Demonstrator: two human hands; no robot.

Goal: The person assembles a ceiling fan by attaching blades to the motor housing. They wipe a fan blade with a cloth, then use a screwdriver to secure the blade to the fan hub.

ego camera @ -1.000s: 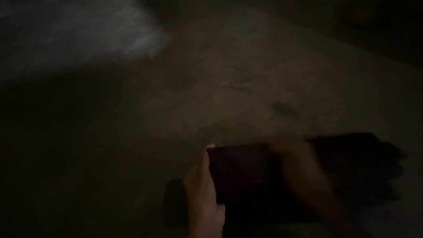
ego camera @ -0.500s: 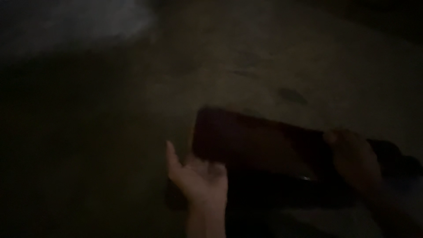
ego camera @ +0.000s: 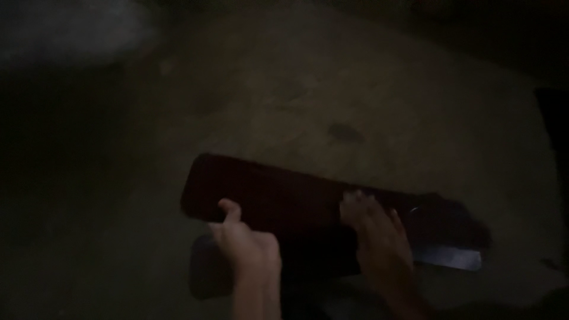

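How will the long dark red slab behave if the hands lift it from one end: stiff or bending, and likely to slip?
The dark red slab probably stays stiff: its long edge looks straight between both hands. It seems fairly heavy, since the left hand grips its near edge and the right hand lies flat on top. Being flat, it should not roll; the dim light hides its surface, so slipperiness is unclear.

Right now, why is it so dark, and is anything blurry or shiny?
In the head view the light is very dim, so the floor fades to black at the left and top; the left hand and right hand look soft and grainy on the long dark red slab; one pale glint shows at its right end.
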